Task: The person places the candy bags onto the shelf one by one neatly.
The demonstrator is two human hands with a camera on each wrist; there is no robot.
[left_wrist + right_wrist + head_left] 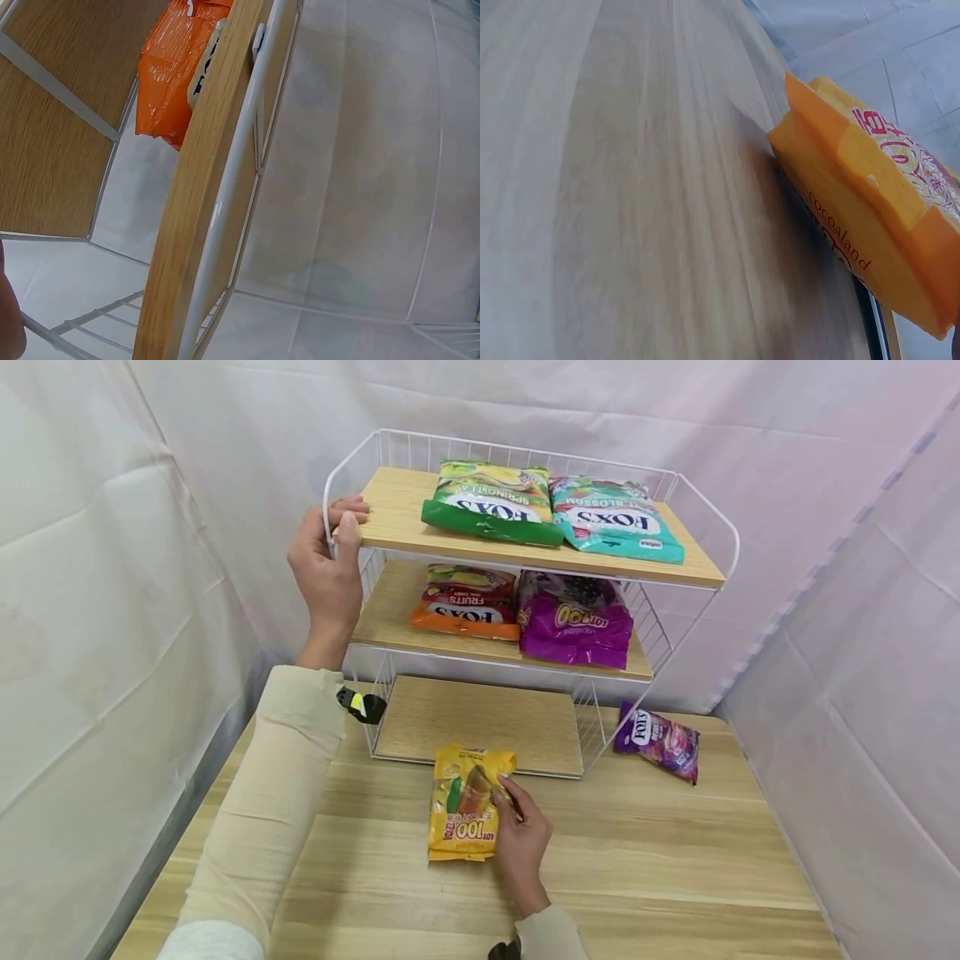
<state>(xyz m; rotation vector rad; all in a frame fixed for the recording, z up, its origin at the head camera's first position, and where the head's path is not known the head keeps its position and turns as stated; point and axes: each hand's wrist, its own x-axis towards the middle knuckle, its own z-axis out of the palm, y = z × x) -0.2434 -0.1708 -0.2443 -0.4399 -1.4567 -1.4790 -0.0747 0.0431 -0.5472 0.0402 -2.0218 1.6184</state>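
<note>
White cloth walls (600, 389) enclosed the scene on the left, back and right. Below them spread a pale wooden table (652, 877), and on it stood a three-tier rack (540, 561) of white wire and wooden boards. Its bottom shelf (487, 714) lay nearest the tabletop, beneath the middle shelf (386, 610) and the top shelf (401, 493).

A cream sleeve (255, 802) covered the person's left arm. On the top shelf, a green-and-yellow packet (491, 497) lay touching a teal packet (615, 518); on the middle shelf, a purple packet (573, 620) sat to the right of a red-and-orange packet (468, 597).

The yellow bag (465, 797) was at the front of the bottom shelf, its far end overlapping the board's front edge in the head view; whether its underside touched anything could not be told.

The left hand (327, 560) gripped the rack at the top shelf's left front corner, thumb over the board. The right hand (523, 839) pinched the yellow bag by its right side.

A small purple FOX'S packet (663, 745) lay on the table just beside the rack's right side. Smallest was a black band (363, 705) with a yellow patch at the left wrist.
</note>
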